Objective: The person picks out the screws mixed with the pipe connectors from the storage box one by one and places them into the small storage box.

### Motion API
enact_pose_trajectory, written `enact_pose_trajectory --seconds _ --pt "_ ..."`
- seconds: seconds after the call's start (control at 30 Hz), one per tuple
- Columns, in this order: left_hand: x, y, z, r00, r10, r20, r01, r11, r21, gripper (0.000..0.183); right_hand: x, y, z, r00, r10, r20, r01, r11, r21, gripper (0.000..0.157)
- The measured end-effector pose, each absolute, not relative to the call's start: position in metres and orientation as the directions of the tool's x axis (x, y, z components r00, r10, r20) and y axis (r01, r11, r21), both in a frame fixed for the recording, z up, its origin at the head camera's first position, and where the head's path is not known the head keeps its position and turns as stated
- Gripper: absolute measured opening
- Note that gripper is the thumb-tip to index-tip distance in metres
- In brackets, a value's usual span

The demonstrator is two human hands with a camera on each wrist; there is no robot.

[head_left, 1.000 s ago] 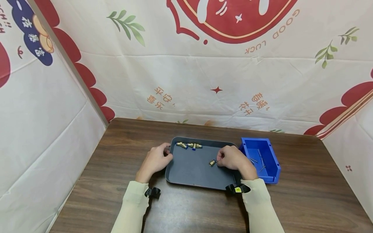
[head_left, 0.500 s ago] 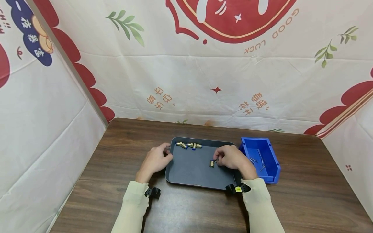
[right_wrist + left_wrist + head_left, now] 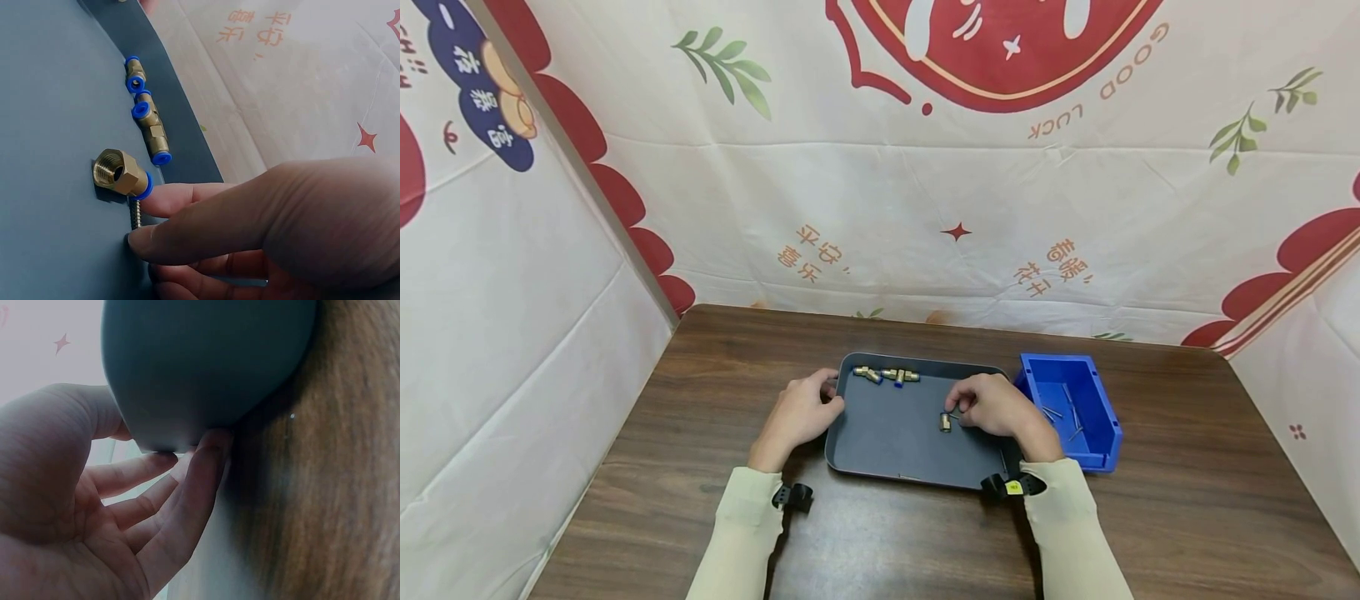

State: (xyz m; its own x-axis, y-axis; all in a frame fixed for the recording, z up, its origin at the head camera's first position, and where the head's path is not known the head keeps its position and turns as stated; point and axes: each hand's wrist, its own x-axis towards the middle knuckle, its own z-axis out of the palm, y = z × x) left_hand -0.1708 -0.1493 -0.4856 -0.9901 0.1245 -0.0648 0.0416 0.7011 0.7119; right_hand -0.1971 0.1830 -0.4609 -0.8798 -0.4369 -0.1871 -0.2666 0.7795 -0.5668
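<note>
A dark grey tray (image 3: pixel 887 433) lies on the table. At its left end my left hand (image 3: pixel 801 411) grips the rim; the left wrist view shows the thumb going over the wall and fingertips at the tray's lower edge. Over the tray's right part, my right hand (image 3: pixel 996 406) pinches a small threaded screw (image 3: pixel 136 214) between thumb and forefinger. Right at the forefinger lies a brass push-in fitting (image 3: pixel 117 170) with a blue collar, its threaded opening facing away from the hand. Two more brass fittings with blue collars, a Y-shaped one (image 3: pixel 868 373) and a T-shaped one (image 3: pixel 901 376), rest along the far wall.
Just right of the tray stands a blue bin (image 3: pixel 1078 400) with several screws in it. A thin metal piece (image 3: pixel 908 478) lies along the tray's near edge. Behind the wooden table (image 3: pixel 880 550) hangs a printed white cloth (image 3: pixel 880 192).
The brass fitting near my right hand has turned from slanted to pointing straight toward the near edge. My right forefinger has shifted left, and the screw shows more clearly. The left hand stays put.
</note>
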Motion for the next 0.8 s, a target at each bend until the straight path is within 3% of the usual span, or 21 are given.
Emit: enact_pose_trajectory --seconds 0.8 --pt "-0.1724 -0.1509 -0.4863 -0.989 0.140 -0.049 0.066 0.710 0.701 0.047 -0.1958 0.1840 -0.4600 -0.876 -0.429 -0.223 -0.254 0.801 -0.542 0.019"
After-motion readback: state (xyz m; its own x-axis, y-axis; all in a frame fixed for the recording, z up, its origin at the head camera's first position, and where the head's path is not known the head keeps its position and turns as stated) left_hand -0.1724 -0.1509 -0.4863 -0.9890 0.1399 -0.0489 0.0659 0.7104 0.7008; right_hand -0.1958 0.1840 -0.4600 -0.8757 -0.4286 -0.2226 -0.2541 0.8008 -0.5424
